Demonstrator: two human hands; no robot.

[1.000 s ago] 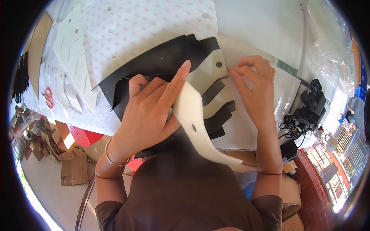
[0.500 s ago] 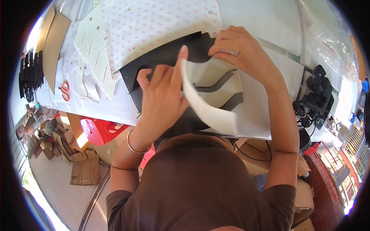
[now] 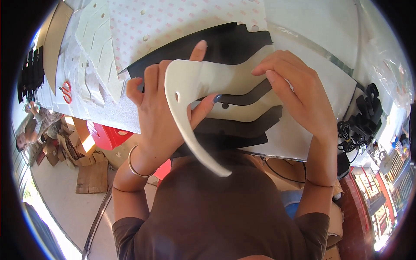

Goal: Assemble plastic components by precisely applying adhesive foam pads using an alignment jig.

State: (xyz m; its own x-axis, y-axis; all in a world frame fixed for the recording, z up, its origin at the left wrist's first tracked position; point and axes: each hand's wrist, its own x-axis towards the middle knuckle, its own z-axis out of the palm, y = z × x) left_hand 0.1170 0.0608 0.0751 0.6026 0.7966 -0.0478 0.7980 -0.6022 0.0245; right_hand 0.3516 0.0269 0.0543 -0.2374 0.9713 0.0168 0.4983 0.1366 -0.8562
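A long cream strip (image 3: 229,76) with a small hole curls at its left end and hangs toward me. My left hand (image 3: 158,104) grips the curled end, its thumb in front and its index finger poking out past the far edge. At the strip's right end, my right hand (image 3: 301,89) has bent fingers, with index fingertip and thumb at the edge. Beneath lies a black sheet (image 3: 212,45) with a notched far right corner. Closer to me, dark grey wavy bands (image 3: 247,96) alternate with cream ones.
A patterned white sheet (image 3: 186,13) with holes and cut cream sheets (image 3: 97,52) lie at the far left. Red-handled scissors (image 3: 66,92) and black strips (image 3: 31,76) are further left. Black cabled devices (image 3: 366,115) sit right, near clear plastic film (image 3: 379,56). A red container (image 3: 108,136) stands below the table's left edge.
The cream strip's curled end has swung left and toward me, and more cream surface shows. My left hand has moved left. My right hand has left the black sheet's corner and come nearer.
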